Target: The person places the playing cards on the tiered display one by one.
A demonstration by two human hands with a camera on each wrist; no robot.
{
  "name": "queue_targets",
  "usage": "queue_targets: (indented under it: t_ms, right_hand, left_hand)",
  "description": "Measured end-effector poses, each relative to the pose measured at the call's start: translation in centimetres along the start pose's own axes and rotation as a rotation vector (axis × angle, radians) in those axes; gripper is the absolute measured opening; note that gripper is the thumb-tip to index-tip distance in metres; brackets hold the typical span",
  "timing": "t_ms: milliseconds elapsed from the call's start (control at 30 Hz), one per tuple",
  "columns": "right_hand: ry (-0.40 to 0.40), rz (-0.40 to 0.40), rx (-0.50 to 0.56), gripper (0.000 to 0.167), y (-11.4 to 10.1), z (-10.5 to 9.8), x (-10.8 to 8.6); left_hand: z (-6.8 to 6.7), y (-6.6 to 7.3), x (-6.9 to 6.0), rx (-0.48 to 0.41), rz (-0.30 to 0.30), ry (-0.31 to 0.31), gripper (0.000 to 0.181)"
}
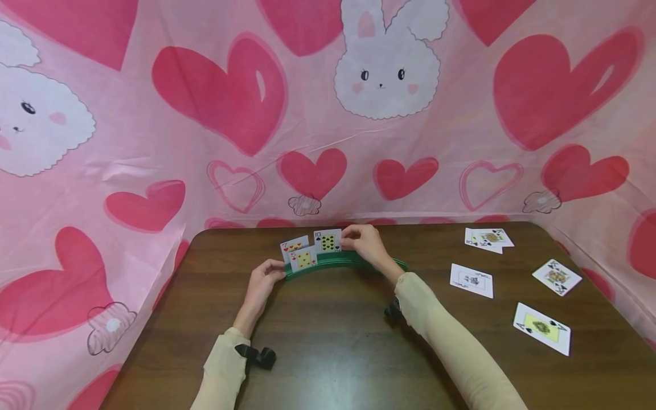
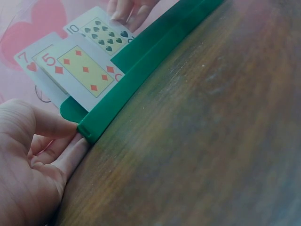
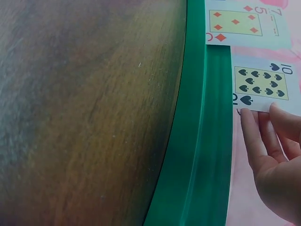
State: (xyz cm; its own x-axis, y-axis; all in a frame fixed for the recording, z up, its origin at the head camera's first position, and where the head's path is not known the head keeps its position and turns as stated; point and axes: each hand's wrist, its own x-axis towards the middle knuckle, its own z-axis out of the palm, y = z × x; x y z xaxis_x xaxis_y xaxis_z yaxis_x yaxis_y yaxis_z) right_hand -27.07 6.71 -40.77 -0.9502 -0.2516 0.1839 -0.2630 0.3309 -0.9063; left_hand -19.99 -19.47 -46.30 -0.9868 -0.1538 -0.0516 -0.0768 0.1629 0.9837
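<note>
A curved green card holder (image 1: 334, 261) lies on the table, its left end pinched between the thumb and fingers of my left hand (image 1: 263, 280). Standing in it near that end are a five of diamonds (image 2: 84, 70) and, partly hidden behind it, a seven of hearts (image 2: 29, 60). My right hand (image 1: 365, 242) pinches a ten of spades (image 3: 263, 84) by its right edge. This card is upright at the holder's rear slot, to the right of the five; whether its lower edge is fully seated I cannot tell.
Loose cards lie face up on the brown table (image 1: 328, 330) at the right: an ace of spades (image 1: 542, 328), a king (image 1: 557, 277), a joker-like card (image 1: 471, 280) and an overlapping pair (image 1: 489, 238). A pink heart-patterned cloth (image 1: 318, 125) hangs behind the far edge.
</note>
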Motion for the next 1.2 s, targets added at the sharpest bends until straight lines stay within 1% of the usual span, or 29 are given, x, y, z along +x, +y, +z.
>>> queue_targets:
  t_ms: [167, 333, 467, 567, 667, 867, 1067, 1133, 1200]
  right_hand:
    - [0.006, -0.023, -0.051, 0.008, -0.2, 0.0, -0.2]
    - [0.035, -0.082, -0.131, 0.010, 0.0, -0.4, -0.4]
    - [0.052, -0.102, -0.149, 0.011, 0.5, -1.4, -1.0]
    - [0.063, -0.100, -0.155, 0.012, 0.8, -2.5, -1.7]
    - [0.075, -0.084, -0.156, 0.014, 1.2, -3.9, -2.6]
    - [0.104, -0.019, -0.145, 0.018, 2.5, -6.9, -4.6]
    - [0.127, 0.050, -0.098, 0.032, 3.6, -10.0, -6.4]
    - [0.139, 0.065, -0.076, 0.034, 3.9, -11.2, -7.0]
    - [0.155, 0.075, -0.092, 0.036, 4.3, -12.3, -7.6]
  left_hand:
    - [0.0, 0.1, 0.0, 0.008, -0.006, -0.003, 0.018]
    - [0.1, 0.0, 0.1, 0.002, 0.005, -0.004, 0.019]
    - [0.2, 0.0, 0.1, 0.004, 0.006, -0.010, 0.021]
    - [0.2, 0.0, 0.0, 0.011, 0.002, -0.009, 0.020]
    - [0.0, 0.0, -0.1, 0.013, 0.001, -0.006, 0.020]
    - [-0.2, -0.1, -0.2, 0.015, 0.008, -0.010, 0.021]
    - [-0.3, -0.1, -0.2, 0.004, -0.005, -0.002, 0.020]
    - [-0.2, 0.0, -0.1, 0.000, -0.001, -0.008, 0.021]
    - [-0.1, 0.1, 0.0, -0.005, 0.001, -0.013, 0.021]
